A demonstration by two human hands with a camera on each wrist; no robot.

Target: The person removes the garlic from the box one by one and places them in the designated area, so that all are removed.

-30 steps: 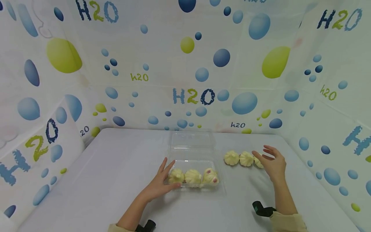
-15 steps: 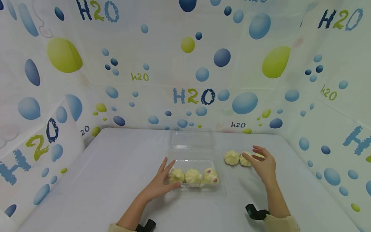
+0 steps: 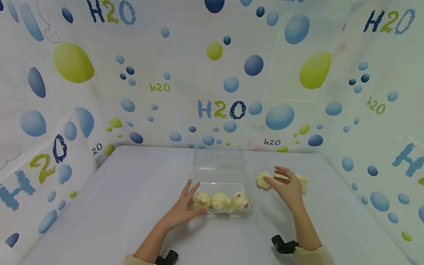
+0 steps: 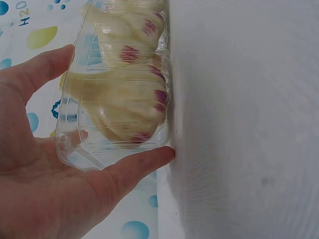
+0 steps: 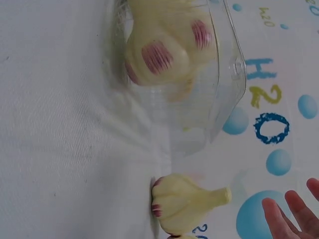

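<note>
A clear plastic box stands open at mid table with three garlic bulbs in a row: one at left, one in the middle and one at right, with purple patches. My left hand holds the box's left end, thumb along the front wall and fingers spread at the side and rim. To the box's right, more bulbs lie on the table. My right hand hovers over their row, fingers apart and holding nothing. It mostly hides a middle bulb between the left bulb and the right bulb.
The box's transparent lid is folded back behind it. White cloth covers the table. A patterned backdrop rises behind and at both sides. Wrist camera mounts sit under the forearms.
My right hand has moved left along the row of garlic, uncovering the rightmost bulb and covering the middle one. The left hand, box and bulbs stay where they were.
</note>
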